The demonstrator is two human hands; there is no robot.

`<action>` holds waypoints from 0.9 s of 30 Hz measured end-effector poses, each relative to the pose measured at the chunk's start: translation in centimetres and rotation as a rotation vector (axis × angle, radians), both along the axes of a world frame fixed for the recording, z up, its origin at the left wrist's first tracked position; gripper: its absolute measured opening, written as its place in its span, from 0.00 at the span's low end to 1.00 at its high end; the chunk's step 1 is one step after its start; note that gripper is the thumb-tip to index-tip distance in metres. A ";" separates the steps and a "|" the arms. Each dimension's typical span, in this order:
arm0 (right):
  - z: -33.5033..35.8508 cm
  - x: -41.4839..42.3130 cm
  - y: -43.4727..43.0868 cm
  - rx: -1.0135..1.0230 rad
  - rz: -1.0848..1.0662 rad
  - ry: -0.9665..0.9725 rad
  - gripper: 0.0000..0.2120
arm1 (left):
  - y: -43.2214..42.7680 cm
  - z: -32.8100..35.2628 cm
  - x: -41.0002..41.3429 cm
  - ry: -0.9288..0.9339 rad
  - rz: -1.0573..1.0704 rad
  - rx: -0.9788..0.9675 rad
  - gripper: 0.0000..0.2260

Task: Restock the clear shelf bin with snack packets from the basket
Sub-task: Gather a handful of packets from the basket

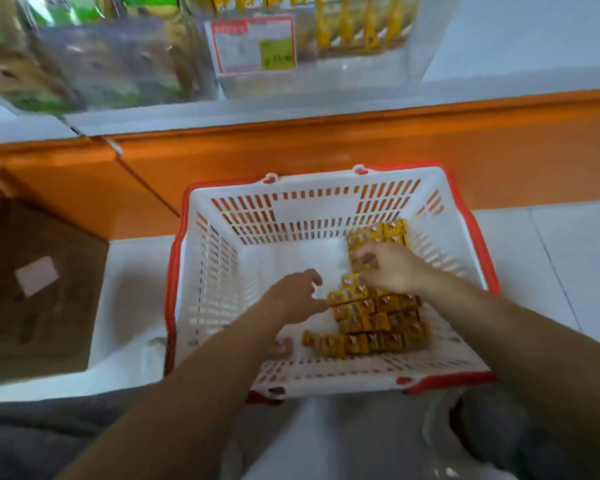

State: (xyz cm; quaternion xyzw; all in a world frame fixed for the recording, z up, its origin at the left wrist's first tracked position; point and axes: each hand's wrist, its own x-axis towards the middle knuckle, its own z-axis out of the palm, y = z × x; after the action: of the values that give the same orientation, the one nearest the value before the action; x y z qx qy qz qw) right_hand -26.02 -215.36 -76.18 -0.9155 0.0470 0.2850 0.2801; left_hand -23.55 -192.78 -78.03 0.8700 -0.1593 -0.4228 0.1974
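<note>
Two forearms reach into one white basket (291, 216) on the floor. One cardboard box (39, 282) stands to its left. Left grip (295, 296) is loosely apart and empty, just beside the snack packets (378, 320), which lie in stacked rows too blurred to count. Right grip (388, 268) is clamped on the upper packets. One clear shelf bin (326, 77) sits above.

You can find only one label: a red-bordered price tag (253, 45) on the clear shelf bin (326, 74) front, its digits too blurred to read.
</note>
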 end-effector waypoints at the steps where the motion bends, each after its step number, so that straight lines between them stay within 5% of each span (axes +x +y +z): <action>1: -0.7 -0.1 0.0 -0.016 0.038 0.020 0.26 | -0.7 -1.0 -0.4 0.043 -0.003 -0.020 0.26; 10: -4.9 -2.1 1.3 -0.287 0.363 0.165 0.48 | -1.9 -6.3 -2.2 0.333 -0.200 -0.046 0.43; 15: -4.7 -1.5 1.9 -0.377 0.441 0.138 0.38 | -0.1 -6.1 -1.1 0.520 -0.210 0.030 0.40; 20: -4.8 -2.0 2.2 -0.293 0.396 0.127 0.22 | 0.3 -5.7 -1.8 0.469 -0.249 0.015 0.31; 27: -4.2 -2.7 2.3 -0.199 0.326 0.135 0.23 | 0.0 -5.5 -2.1 0.542 -0.309 0.034 0.29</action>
State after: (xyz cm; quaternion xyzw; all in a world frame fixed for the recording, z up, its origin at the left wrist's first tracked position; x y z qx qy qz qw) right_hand -28.68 -213.10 -80.41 -0.9129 -0.0551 0.3813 0.1347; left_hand -25.70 -192.76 -83.56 0.6943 -0.2241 -0.6670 0.1515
